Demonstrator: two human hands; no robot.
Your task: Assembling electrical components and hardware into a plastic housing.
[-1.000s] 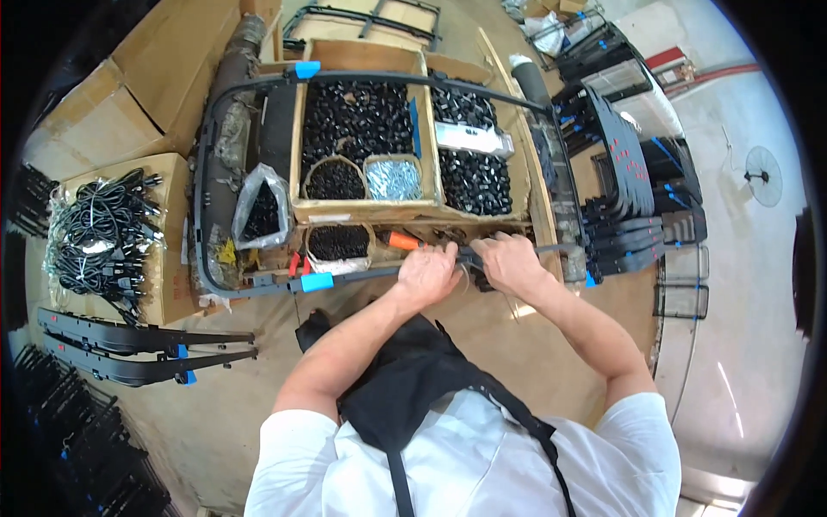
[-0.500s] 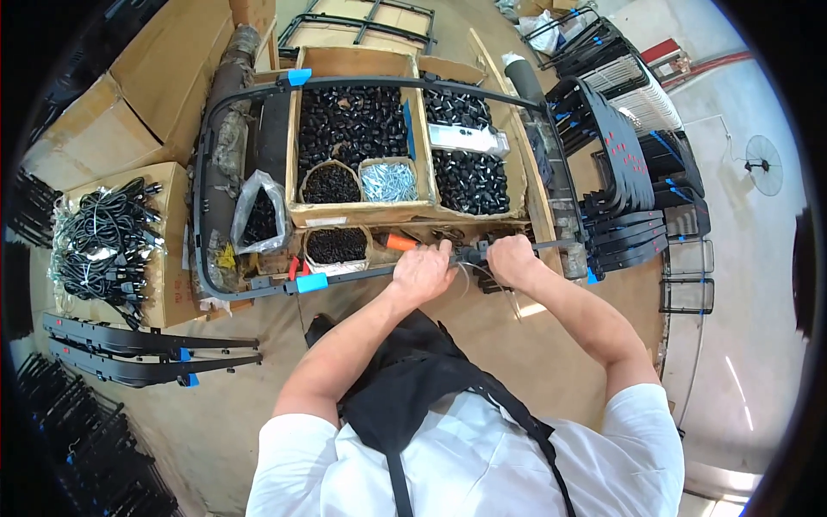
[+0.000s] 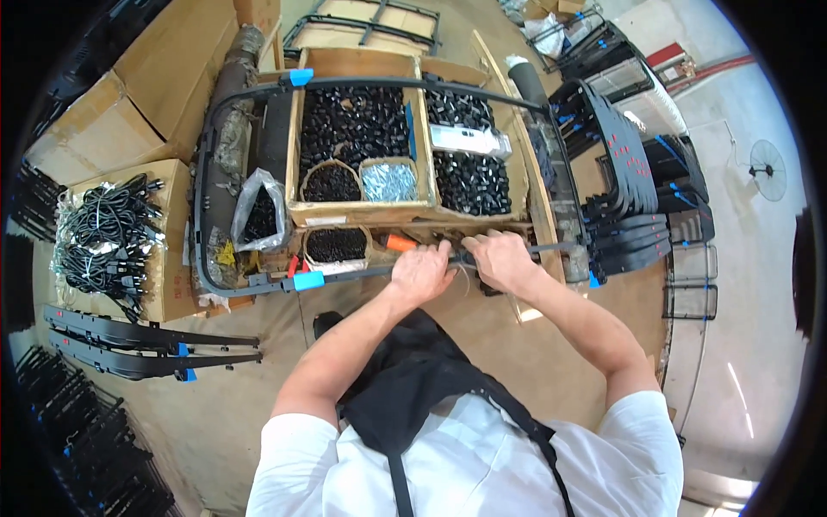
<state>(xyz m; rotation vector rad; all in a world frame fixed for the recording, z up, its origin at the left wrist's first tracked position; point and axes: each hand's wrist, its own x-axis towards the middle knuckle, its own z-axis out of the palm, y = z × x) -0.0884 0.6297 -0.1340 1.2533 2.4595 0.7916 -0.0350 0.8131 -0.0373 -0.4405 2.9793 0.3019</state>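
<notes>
A pale grey wall (image 3: 741,284), right, backs a round fan (image 3: 766,171). Tan floor (image 3: 202,422) spreads below; large cardboard boxes (image 3: 177,65) stand at the upper left.

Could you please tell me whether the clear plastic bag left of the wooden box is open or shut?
Open: the mouth of the clear plastic bag gapes wide, and dark pieces show inside it.

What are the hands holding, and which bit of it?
Both the left hand and right hand are at the near bar of the frame. Whether they're closed around it can't be told.
</notes>
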